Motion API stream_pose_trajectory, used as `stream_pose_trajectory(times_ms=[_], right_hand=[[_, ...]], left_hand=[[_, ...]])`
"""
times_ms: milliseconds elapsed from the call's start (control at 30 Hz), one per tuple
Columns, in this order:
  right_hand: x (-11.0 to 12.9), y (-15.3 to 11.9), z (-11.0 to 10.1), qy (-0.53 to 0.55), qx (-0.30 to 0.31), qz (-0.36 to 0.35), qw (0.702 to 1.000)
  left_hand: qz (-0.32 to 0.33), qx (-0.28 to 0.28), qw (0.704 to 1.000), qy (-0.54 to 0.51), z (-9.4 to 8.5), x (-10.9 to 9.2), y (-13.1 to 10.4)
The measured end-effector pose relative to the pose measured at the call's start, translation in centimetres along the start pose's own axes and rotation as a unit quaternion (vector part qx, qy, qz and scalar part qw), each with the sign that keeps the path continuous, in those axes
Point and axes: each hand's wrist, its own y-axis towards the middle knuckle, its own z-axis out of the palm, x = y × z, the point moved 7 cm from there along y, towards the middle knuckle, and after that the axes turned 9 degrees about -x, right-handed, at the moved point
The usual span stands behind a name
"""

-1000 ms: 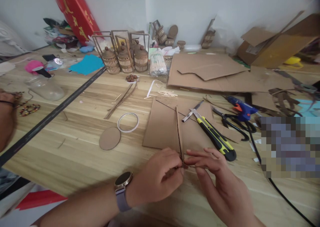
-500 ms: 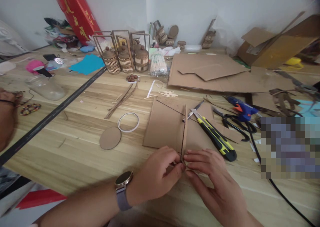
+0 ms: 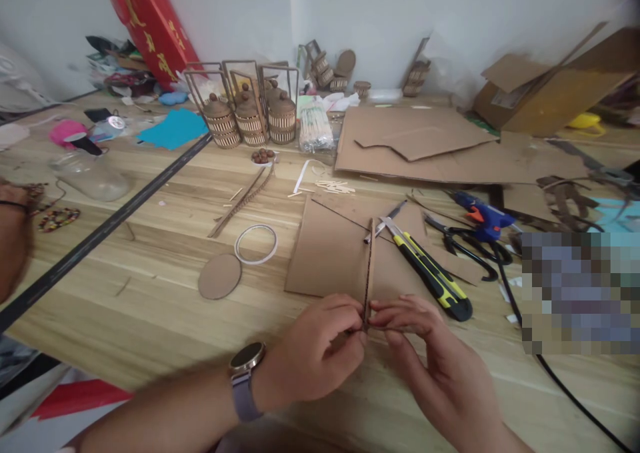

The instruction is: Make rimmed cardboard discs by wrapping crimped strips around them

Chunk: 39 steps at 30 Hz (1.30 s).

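Well, a wooden table (image 3: 165, 266) (cluttered) fronts a pale wall (image 3: 360, 13)

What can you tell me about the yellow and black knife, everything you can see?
The knife has a long black handle with bright yellow sections, apparently plastic. A short silvery metal blade sticks out at its far end. It lies slantwise across the cardboard sheet, blade pointing away and to the left, its rounded rear end past the sheet's edge. The right hand is close by but isn't holding it.
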Motion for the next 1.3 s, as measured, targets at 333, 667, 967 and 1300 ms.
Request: stream_pose_trajectory(times_ms=[333, 667, 967, 1300], right_hand=[[0.6, -0.3, 0.6, -0.028, 0.007, -0.048, 0.998], [0.8, 0.0, 0.1, -0.034, 0.014, -0.063, 0.997], [0.0, 0.0, -0.1, -0.005, 0.001, 0.002, 1.0], [0.3, -0.2, 0.6, -0.002, 0.021, -0.054, 0.998]], left_hand=[[-0.051, -0.027, 0.998, 0.032, -0.1, 0.9, -0.1], [-0.009, -0.037, 0.998, 0.047, -0.3, 0.4, -0.1], [-0.018, -0.02, 0.999, 0.043, -0.2, 0.4, -0.1], [-0.044, -0.053, 0.996, 0.048, -0.5, 1.1, -0.1]])
